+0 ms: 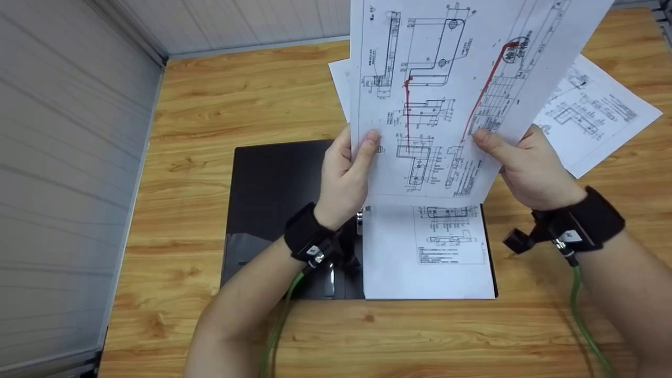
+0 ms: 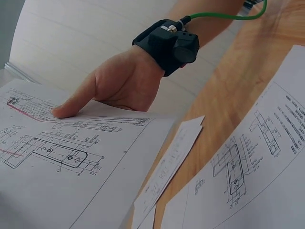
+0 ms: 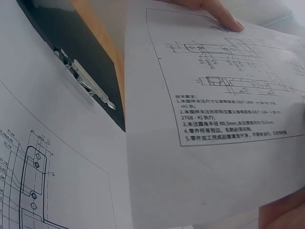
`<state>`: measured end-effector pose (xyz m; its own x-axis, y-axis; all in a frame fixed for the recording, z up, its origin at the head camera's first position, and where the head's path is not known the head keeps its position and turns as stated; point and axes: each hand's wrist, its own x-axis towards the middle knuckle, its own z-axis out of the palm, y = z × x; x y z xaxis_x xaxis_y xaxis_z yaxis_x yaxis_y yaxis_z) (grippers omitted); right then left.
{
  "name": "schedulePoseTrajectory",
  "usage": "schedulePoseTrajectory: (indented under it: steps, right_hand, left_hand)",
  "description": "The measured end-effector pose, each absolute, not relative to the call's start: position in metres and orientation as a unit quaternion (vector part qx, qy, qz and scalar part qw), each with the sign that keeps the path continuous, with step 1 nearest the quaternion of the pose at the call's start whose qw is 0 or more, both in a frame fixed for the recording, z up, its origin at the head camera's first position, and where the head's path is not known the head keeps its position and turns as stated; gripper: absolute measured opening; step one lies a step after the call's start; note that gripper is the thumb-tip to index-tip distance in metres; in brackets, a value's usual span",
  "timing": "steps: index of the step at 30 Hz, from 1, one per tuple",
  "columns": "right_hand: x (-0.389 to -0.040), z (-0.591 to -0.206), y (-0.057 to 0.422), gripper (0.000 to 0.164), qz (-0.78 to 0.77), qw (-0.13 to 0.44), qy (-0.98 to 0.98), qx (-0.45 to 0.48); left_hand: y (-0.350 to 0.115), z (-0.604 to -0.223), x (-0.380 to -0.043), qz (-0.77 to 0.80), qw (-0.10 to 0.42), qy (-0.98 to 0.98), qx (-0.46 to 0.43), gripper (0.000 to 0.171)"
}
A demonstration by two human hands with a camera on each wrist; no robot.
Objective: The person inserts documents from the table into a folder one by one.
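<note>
Both hands hold up a printed technical drawing (image 1: 436, 131) marked with red lines, above an open black folder (image 1: 278, 189). My left hand (image 1: 344, 181) grips its left edge, thumb lying on the face towards me. At the right edge, my right hand (image 1: 541, 170) pinches it with the thumb in front and the other fingers behind. The left wrist view also shows this right thumb (image 2: 74, 105) on the paper. Lettered notes cover the sheet's far face (image 3: 228, 119) in the right wrist view. Another drawing (image 1: 420, 278) lies in the folder's right half, its upper part hidden.
Loose drawing sheets (image 1: 604, 115) lie on the wooden table (image 1: 194, 115) behind the held paper. The folder has a metal clip (image 3: 88, 81) along its middle. A pale panel wall (image 1: 63, 157) borders the table on the left. Green cables (image 1: 577, 310) trail from both wrist straps.
</note>
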<state>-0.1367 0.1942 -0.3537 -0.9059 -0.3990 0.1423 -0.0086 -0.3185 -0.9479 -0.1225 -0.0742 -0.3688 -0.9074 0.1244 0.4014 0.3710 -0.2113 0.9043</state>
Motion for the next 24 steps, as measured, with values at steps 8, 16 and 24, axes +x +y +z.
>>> schedulePoseTrajectory:
  steps: [8,16,24]
  right_hand:
    - [-0.132,-0.356,0.214,0.044,-0.807,0.118,0.568,-0.112]
    - [-0.128,-0.361,0.259,0.049,-0.826,0.169,0.538,-0.009]
    - [-0.104,-0.392,0.276,0.046,-0.752,0.239,0.609,0.085]
  left_hand:
    - [-0.091,-0.384,-0.128,-0.699,0.038,-0.671,-0.245,0.040]
    - [-0.137,-0.407,-0.143,-0.259,-0.068,-0.925,-0.271,0.090]
    - [-0.150,-0.433,-0.146,-0.129,-0.179,-0.939,-0.264,0.120]
